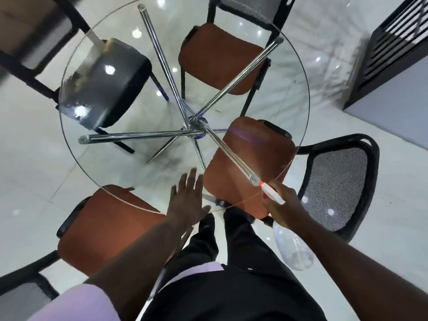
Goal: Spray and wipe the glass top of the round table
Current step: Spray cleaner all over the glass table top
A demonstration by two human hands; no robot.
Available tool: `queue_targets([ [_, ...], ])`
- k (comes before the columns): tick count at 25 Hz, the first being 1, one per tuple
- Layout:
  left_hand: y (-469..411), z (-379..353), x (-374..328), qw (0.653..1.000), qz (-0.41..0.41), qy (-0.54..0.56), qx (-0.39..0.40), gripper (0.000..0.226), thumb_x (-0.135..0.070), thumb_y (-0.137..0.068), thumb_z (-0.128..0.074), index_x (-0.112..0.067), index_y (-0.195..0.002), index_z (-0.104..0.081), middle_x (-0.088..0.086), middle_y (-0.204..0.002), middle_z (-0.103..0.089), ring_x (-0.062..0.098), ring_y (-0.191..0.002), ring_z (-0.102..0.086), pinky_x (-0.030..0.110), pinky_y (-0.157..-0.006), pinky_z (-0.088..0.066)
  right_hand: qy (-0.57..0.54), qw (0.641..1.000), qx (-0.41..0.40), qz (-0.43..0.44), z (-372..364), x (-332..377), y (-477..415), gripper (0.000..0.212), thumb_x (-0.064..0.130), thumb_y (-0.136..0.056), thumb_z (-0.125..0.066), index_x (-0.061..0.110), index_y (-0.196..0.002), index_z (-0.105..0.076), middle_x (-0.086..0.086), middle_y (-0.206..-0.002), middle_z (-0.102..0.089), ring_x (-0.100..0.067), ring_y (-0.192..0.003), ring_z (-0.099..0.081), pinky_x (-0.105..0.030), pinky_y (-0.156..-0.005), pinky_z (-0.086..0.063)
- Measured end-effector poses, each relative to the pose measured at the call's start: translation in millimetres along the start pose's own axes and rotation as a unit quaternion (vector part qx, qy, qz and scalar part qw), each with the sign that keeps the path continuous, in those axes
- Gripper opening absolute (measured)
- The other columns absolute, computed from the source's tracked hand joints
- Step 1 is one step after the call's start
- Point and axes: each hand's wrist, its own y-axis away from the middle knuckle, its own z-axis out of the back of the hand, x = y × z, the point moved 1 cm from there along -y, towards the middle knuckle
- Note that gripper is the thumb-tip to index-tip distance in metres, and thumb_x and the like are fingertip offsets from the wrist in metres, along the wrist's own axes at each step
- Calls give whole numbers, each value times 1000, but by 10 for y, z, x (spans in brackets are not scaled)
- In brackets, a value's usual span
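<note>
Over glossy white floor (34, 158), glass tabletop (129, 165)

The table's glass top (294, 93) is clear, smooth and glossy, and sits on shiny polished metal legs (162, 63). The brown seats (220, 59) look like matt cloth, while the black seat (111, 82) has a sheen. One chair back (338, 181) is black mesh. The spray bottle (291, 249) is cloudy plastic. The floor (27, 135) is gleaming pale tile.
</note>
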Motion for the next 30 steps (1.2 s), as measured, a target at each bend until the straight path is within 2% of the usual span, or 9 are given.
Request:
queue_targets([
  [2,-98,108,-102,1000,0,-11,6,112,-61,-90,-66,-22,-167,5,2,-174,22,35,-162,5,61,-125,-25,-47,997,-41,-52,139,-135,-43,11,21,-77,-64,23,-87,-68,-11,-80,-70,-22,-64,-65,-50,-62,-60],
  [8,-696,499,-553,999,9,-35,26,116,-61,-86,-71,-25,-167,3,-1,-174,20,33,-162,5,63,-122,-28,-88,989,-87,-81,788,-388,-682,9,24,-84,-70,18,-86,-64,-3,-72,-68,-24,-67,-63,-35,-66,-52],
  [10,-917,604,-610,998,13,-48,28,117,-63,-85,-72,-24,-167,1,1,-175,15,34,-161,0,60,-122,-32,-85,989,-94,-80,923,-343,-891,7,20,-88,-72,17,-92,-67,-3,-74,-69,-26,-68,-65,-37,-69,-53],
  [14,-1269,758,-671,999,15,-51,-5,117,-65,-80,-77,-18,-167,-13,7,-176,-3,36,-157,-18,57,-112,-45,-166,973,-116,-112,1219,-171,-1398,16,26,-74,-62,25,-86,-72,-1,-73,-67,-24,-64,-62,-35,-63,-50],
  [17,-1331,743,-658,997,15,-69,-10,116,-63,-78,-79,-16,-166,-20,10,-175,-11,36,-155,-26,55,-111,-46,-140,984,-86,-74,1343,9,-1732,13,28,-82,-65,39,-86,-70,-1,-85,-71,-27,-78,-68,-37,-72,-54],
  [20,-1333,750,-668,998,27,-58,-15,115,-62,-76,-80,-20,-165,-21,5,-174,-12,31,-155,-26,58,-116,-39,-31,998,-49,-14,1365,249,-2012,21,30,-92,-72,34,-112,-71,-4,-113,-73,-27,-105,-71,-43,-91,-61],
  [22,-1337,785,-686,997,34,-61,-14,116,-64,-74,-80,-22,-165,-21,3,-175,-12,29,-156,-25,58,-120,-32,-18,1000,-17,17,1307,446,-2210,31,30,-88,-70,31,-120,-72,-2,-113,-76,-28,-106,-73,-50,-96,-63],
  [26,-1365,894,-694,998,35,-55,2,116,-67,-72,-78,-26,-165,-20,2,-175,-10,27,-157,-23,59,-123,-24,-34,998,16,55,1111,985,-2605,23,31,-83,-64,19,-101,-71,-13,-90,-77,-37,-82,-76,-56,-79,-66],
  [30,-1410,1003,-678,998,36,-43,21,111,-64,-75,-76,-30,-164,-20,1,-175,-11,26,-158,-22,57,-127,-19,-12,992,59,109,909,1571,-2951,22,16,-92,-71,12,-114,-73,-13,-105,-76,-32,-95,-74,-39,-82,-64],
])
